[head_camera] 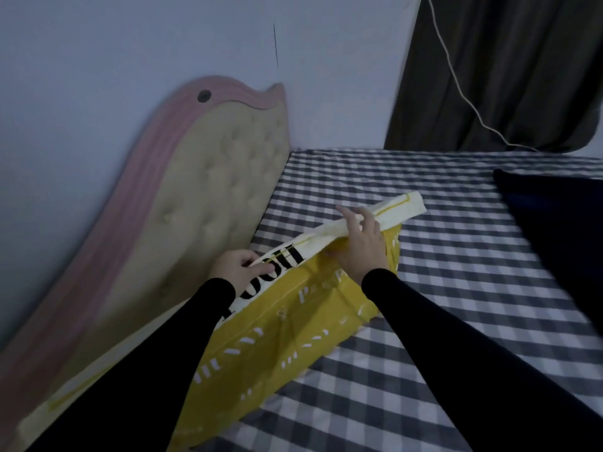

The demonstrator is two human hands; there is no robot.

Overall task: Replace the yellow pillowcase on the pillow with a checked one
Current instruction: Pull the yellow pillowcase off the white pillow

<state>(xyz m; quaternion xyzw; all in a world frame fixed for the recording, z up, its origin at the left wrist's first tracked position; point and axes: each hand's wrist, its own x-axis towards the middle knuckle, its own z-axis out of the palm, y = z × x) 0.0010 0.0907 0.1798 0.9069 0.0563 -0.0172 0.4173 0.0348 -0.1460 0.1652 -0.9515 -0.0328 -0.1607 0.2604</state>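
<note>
Both hands on pillow (293, 327) at bed's (456, 288) 9 o'clock: left hand (236, 267) fingers pinching pillowcase (368, 220) hem, right hand (360, 243) fingers clamped alongside, likely to peel it off.

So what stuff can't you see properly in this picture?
In the head view:
- The black word on the cream part of the pillow: the left hand and folds hide some letters.
- The dark thing on the bed: cut off by the right edge, too dark to name.
- The right hand: its thumb is tucked behind the cloth.
- A checked pillowcase: none can be told apart from the checked sheet.
</note>
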